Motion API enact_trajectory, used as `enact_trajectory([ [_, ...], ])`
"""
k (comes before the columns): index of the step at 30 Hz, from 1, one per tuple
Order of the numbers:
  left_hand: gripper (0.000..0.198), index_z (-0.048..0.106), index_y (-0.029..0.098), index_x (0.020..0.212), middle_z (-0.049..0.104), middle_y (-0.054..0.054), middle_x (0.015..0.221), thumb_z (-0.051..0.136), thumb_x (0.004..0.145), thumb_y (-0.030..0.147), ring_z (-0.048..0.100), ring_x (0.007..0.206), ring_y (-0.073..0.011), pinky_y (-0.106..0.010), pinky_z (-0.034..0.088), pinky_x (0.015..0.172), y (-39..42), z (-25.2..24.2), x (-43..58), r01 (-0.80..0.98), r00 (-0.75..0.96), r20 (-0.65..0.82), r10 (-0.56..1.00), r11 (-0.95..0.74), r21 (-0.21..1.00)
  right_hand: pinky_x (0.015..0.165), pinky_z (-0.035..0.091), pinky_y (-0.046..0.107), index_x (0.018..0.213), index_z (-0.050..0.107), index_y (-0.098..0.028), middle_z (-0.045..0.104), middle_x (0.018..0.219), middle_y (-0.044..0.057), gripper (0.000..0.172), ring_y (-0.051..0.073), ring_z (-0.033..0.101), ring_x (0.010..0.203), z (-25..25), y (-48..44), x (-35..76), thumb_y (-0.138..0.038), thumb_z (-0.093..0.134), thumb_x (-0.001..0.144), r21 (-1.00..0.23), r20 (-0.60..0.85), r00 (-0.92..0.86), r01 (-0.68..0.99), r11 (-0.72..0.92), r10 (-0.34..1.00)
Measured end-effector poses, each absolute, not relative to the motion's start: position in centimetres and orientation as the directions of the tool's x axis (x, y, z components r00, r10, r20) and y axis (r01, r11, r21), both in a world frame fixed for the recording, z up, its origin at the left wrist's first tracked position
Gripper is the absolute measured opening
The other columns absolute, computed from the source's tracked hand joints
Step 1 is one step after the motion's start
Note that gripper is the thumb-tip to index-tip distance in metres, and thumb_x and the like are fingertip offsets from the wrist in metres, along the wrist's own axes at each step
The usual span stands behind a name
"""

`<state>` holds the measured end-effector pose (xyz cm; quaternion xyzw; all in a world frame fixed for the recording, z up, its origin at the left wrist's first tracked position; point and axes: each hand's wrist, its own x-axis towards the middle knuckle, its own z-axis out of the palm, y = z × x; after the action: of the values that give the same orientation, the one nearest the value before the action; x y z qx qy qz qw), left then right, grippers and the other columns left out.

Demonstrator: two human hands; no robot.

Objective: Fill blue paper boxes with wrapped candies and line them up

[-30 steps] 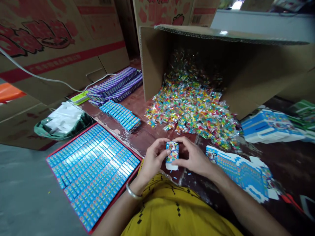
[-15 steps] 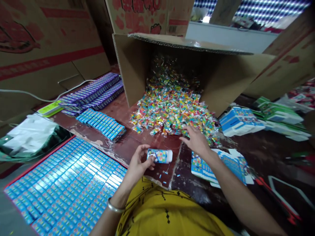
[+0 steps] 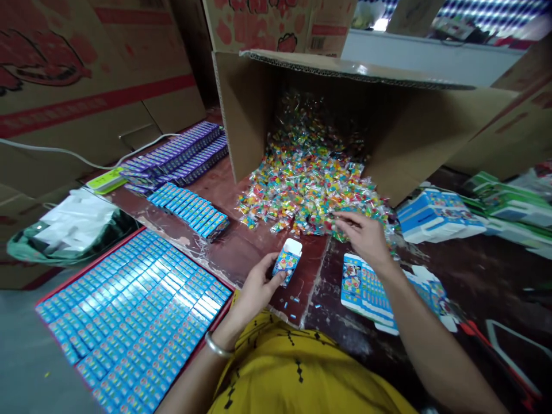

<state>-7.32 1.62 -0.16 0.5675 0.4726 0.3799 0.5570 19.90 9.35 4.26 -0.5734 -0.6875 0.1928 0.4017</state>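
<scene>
My left hand (image 3: 254, 290) grips a small blue printed carton (image 3: 287, 261) with its white flap open at the top, held above the dark table. My right hand (image 3: 363, 234) is stretched forward onto the near edge of a heap of small colourful wrapped candies (image 3: 308, 187), with fingers pinched on a candy packet. The heap spills out of a large cardboard box (image 3: 405, 123) lying on its side. Just below my right wrist lies a fanned stack of flat blue cartons (image 3: 371, 290).
A red-rimmed tray (image 3: 56, 290) full of filled blue cartons lies at the left. Behind it are a row of blue cartons (image 3: 190, 208), rows of purple ones (image 3: 176, 155), a green bag with white pieces (image 3: 69, 224) and a power strip (image 3: 106, 180). More flat cartons (image 3: 440, 214) lie at right.
My right hand left the small carton and reached forward into the candy heap. My left hand kept the carton and turned it from lying sideways to flap up.
</scene>
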Motion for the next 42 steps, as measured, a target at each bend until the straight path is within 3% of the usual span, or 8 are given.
enact_trajectory([
  [3,0.038,0.059,0.020,0.123,0.066,-0.008,0.118,0.061,0.085,0.025,0.060,0.106,-0.0226,-0.032,0.046,0.093,1.5,0.2,-6.7,0.121,0.301,-0.085,0.950,0.051,0.991,0.066,0.055,0.032,0.099,0.066,-0.021,0.071,0.086,0.005,0.024,0.020,0.068,0.079,6.8,7.9,17.5,-0.037,0.068,0.081,-0.833,0.232,-0.101,0.493,0.251,0.967],
  [9,0.033,0.059,0.019,0.118,0.067,-0.007,0.114,0.060,0.085,0.022,0.061,0.105,-0.0218,-0.032,0.046,0.094,0.9,1.5,-5.9,0.000,0.359,-0.062,0.931,0.066,0.998,0.059,0.048,0.029,0.079,0.065,-0.023,0.069,0.074,-0.001,0.011,0.015,0.062,0.064,7.7,6.7,13.8,-0.033,0.069,0.082,-0.754,0.155,-0.304,0.578,0.311,0.940],
  [15,0.030,0.058,0.018,0.117,0.066,-0.007,0.112,0.061,0.088,0.025,0.061,0.101,-0.0202,-0.031,0.046,0.092,0.5,2.0,-5.3,-0.111,0.296,-0.043,0.954,0.080,0.991,0.097,0.045,0.043,0.079,0.073,-0.024,0.066,0.117,0.006,0.017,0.025,0.058,0.111,6.9,5.8,12.4,-0.029,0.060,0.090,-0.596,0.384,-0.388,0.589,0.546,0.838],
  [21,0.057,0.038,0.027,0.137,0.061,-0.006,0.118,0.064,0.086,0.027,0.060,0.099,-0.0183,-0.029,0.050,0.085,0.1,3.1,-4.8,-0.261,0.137,0.005,0.991,0.031,0.965,0.081,0.057,0.033,0.121,0.062,-0.028,0.066,0.119,0.005,0.034,0.020,0.068,0.095,5.2,4.0,12.4,-0.035,0.063,0.088,-0.885,0.219,-0.238,0.359,0.295,0.946],
  [27,0.039,0.048,0.024,0.121,0.061,-0.004,0.107,0.063,0.086,0.031,0.060,0.090,-0.0165,-0.027,0.049,0.078,0.0,3.0,-5.0,-0.251,0.227,-0.017,0.974,0.075,0.965,0.076,0.056,0.031,0.101,0.069,-0.025,0.073,0.094,0.003,0.017,0.019,0.070,0.083,3.7,3.0,11.7,-0.032,0.064,0.087,-0.917,0.181,-0.177,0.325,0.231,0.968],
  [30,0.032,0.050,0.021,0.112,0.061,-0.003,0.101,0.065,0.085,0.028,0.059,0.094,-0.0164,-0.024,0.047,0.079,0.0,2.7,-5.1,-0.221,0.227,0.001,0.974,0.050,0.974,0.081,0.054,0.032,0.089,0.070,-0.023,0.071,0.098,0.005,0.010,0.020,0.068,0.090,3.8,3.1,11.3,-0.030,0.062,0.088,-0.898,0.238,-0.182,0.333,0.288,0.954],
  [37,0.043,0.040,0.024,0.115,0.062,-0.002,0.098,0.068,0.083,0.026,0.061,0.084,-0.0135,-0.022,0.048,0.070,0.1,2.6,-4.9,-0.312,0.149,-0.034,0.988,0.080,0.947,0.079,0.054,0.032,0.095,0.057,-0.024,0.069,0.093,0.003,0.019,0.019,0.068,0.087,3.8,3.5,10.7,-0.029,0.070,0.082,-0.976,0.187,-0.105,0.095,0.197,0.977],
  [42,0.044,0.041,0.025,0.114,0.062,-0.001,0.095,0.071,0.081,0.025,0.060,0.076,-0.0108,-0.021,0.048,0.066,0.1,2.5,-5.0,-0.309,0.135,-0.053,0.989,0.093,0.947,0.073,0.051,0.028,0.077,0.057,-0.021,0.065,0.084,0.001,0.019,0.016,0.063,0.079,4.5,4.3,10.8,-0.031,0.072,0.080,-0.989,0.139,-0.222,0.015,0.146,0.965],
])
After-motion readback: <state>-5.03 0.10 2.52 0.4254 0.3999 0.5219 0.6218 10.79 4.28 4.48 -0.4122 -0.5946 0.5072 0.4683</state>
